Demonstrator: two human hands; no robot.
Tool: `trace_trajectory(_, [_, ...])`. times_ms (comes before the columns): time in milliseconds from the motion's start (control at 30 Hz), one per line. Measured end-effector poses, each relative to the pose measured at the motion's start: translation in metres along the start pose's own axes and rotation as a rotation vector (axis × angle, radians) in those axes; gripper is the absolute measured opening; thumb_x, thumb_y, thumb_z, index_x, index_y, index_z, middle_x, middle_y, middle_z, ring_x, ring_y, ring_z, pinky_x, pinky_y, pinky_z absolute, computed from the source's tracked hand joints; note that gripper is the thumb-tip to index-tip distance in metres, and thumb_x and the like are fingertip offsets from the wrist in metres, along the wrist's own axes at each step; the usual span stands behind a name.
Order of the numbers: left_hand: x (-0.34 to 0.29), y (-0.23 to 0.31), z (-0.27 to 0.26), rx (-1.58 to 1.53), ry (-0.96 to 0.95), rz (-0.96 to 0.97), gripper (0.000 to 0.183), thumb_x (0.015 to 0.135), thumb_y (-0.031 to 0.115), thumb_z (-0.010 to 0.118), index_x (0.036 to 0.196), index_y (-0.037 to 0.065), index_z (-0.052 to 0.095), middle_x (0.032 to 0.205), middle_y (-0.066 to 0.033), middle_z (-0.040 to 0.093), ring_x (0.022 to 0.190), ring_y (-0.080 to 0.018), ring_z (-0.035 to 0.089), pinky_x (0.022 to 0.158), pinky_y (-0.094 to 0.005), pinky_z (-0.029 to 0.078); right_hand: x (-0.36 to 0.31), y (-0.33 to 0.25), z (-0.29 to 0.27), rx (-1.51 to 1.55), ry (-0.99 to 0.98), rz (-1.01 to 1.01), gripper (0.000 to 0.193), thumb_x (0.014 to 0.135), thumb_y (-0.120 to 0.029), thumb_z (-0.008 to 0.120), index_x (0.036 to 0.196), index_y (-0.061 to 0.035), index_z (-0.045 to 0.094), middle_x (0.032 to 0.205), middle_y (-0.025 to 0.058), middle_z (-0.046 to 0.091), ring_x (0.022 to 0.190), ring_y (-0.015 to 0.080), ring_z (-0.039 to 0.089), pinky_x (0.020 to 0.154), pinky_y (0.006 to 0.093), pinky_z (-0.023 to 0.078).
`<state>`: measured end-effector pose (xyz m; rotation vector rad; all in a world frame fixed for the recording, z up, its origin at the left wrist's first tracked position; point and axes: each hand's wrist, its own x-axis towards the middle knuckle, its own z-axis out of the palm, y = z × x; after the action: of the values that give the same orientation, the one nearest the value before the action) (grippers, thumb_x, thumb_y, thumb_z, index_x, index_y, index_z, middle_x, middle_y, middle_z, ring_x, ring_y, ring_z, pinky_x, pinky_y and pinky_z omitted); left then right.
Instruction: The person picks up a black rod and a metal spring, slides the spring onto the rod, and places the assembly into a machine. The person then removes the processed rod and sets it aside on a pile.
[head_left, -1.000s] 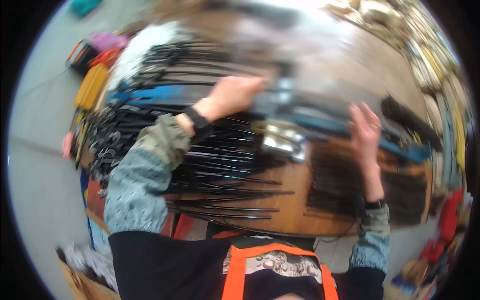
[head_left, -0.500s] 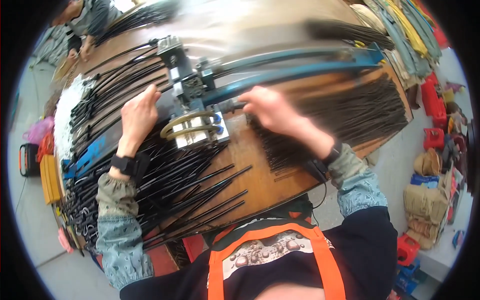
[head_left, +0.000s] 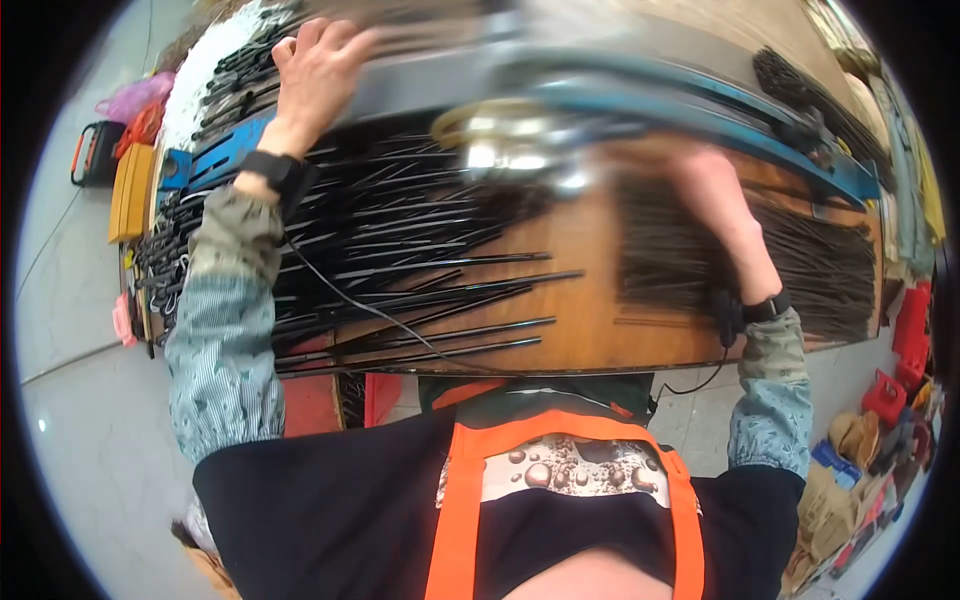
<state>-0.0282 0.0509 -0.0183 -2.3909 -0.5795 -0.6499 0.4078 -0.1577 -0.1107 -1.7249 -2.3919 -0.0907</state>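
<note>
My left hand is over the far left of the table, above the grey rail of a bench machine. Its fingers are bent and spread apart, and I see nothing held in them. Black rods with thicker ends lie just left of it. My right hand is smeared by motion, right of the machine's shiny metal block; its fingers cannot be made out. A yellowish hose loops at the block. The machine's long blue bar runs to the right behind my right hand.
Many black rods cover the left of the wooden table. Thin dark brown rods are heaped on the right, with another bundle behind. A black cable crosses the left rods. A yellow box stands left.
The view has swung, so the table and machine sit differently in it. My left hand's fingers have spread from a closer, curled shape. My right hand remains by the machine block, now more blurred.
</note>
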Motion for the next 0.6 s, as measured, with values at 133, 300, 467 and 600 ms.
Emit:
trace_trajectory(133, [-0.037, 0.067, -0.062, -0.259, -0.399, -0.033, 0.010, 0.086, 0.018, 0.066, 0.080, 0.011, 0.062, 0.075, -0.0057, 0.060, 0.076, -0.0237, 0.059, 0.070, -0.0382, 0.044, 0.002, -0.001, -0.005, 0.170, 0.032, -0.064, 0.011, 0.084, -0.012, 0.066, 0.088, -0.0033, 0.060, 0.081, 0.0172, 0.060, 0.080, 0.0379, 0.062, 0.069, 0.0459, 0.050])
trace_trajectory(300, [-0.066, 0.114, -0.062, -0.516, -0.733, -0.178, 0.018, 0.086, 0.021, 0.067, 0.078, 0.008, 0.059, 0.073, -0.0083, 0.056, 0.072, -0.0291, 0.058, 0.063, -0.0412, 0.048, 0.002, -0.032, -0.022, 0.239, 0.136, -0.016, 0.010, 0.084, -0.009, 0.064, 0.088, -0.0025, 0.057, 0.080, 0.0157, 0.058, 0.079, 0.0370, 0.061, 0.069, 0.0443, 0.049])
trace_trajectory(467, [-0.074, 0.113, -0.064, -0.602, -0.513, -0.190, 0.017, 0.088, 0.022, 0.065, 0.081, 0.008, 0.059, 0.074, -0.0105, 0.055, 0.070, -0.0321, 0.059, 0.062, -0.0426, 0.050, 0.003, -0.057, -0.042, 0.503, -0.142, 0.135, 0.013, 0.085, -0.008, 0.065, 0.093, 0.0003, 0.062, 0.085, 0.0156, 0.064, 0.080, 0.0308, 0.063, 0.074, 0.0373, 0.050])
trace_trajectory(600, [-0.054, 0.128, -0.069, -0.742, -0.485, -0.175, 0.017, 0.090, 0.022, 0.063, 0.082, 0.008, 0.059, 0.073, -0.0123, 0.054, 0.068, -0.0334, 0.060, 0.058, -0.0435, 0.049, -0.001, -0.072, -0.051, 0.680, -0.175, 0.095, 0.017, 0.087, -0.017, 0.069, 0.096, -0.0022, 0.068, 0.081, 0.0156, 0.067, 0.074, 0.0285, 0.065, 0.069, 0.0346, 0.050])
